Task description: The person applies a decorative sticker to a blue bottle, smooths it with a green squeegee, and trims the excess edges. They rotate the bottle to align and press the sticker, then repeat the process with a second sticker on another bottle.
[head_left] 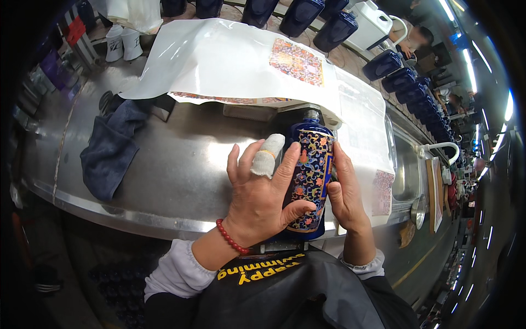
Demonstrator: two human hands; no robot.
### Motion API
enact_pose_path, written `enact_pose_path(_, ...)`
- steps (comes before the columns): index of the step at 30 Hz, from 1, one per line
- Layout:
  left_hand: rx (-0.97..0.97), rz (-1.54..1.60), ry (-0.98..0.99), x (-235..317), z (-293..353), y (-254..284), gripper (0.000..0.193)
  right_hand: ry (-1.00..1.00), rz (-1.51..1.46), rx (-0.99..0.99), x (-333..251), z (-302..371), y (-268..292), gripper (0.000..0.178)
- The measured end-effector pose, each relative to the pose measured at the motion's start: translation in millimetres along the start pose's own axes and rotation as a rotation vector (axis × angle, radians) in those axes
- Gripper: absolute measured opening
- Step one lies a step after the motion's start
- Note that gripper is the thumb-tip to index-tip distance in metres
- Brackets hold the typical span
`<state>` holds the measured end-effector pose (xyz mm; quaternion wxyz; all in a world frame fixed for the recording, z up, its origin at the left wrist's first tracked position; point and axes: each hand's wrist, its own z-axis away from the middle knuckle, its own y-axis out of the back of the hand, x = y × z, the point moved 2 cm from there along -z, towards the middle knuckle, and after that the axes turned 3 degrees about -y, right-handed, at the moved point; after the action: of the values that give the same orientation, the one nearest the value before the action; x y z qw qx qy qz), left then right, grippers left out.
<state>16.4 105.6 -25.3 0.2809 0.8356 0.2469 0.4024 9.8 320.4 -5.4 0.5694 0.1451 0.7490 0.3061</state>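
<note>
In front of me is a dark blue glass bottle [310, 181], its clear neck pointing away from me. A colourful floral decal with gold edging wraps its side. My left hand [257, 203] is open, fingers spread, with its index finger and thumb resting on the decal. A white cloth wrap with a yellowish band covers one of its fingers, and a red bead bracelet circles the wrist. Along the bottle's right side, my right hand [348, 197] grips it, fingers straight and thumb near the front edge. The bottle's underside is hidden.
White backing sheets [219, 60] with floral decals lie beyond the bottle on the metal worktable [181, 170]. A dark blue cloth [111, 151] lies at left. Several blue bottles [335, 30] line the back. A sink [404, 164] is at right; another person [415, 41] sits beyond.
</note>
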Motion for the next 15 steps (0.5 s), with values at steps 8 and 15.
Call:
enact_pose_path(8, -0.118, 0.150, -0.037, -2.1, 28.6, 2.7, 0.115, 0.003, 0.013, 0.005, 2.4, 1.3, 2.1, 0.071)
enact_pose_path(15, -0.237, -0.045, -0.060, 5.0, 30.0, 6.9, 0.118, 0.046, 0.098, -0.001, -6.3, 3.4, 6.7, 0.070)
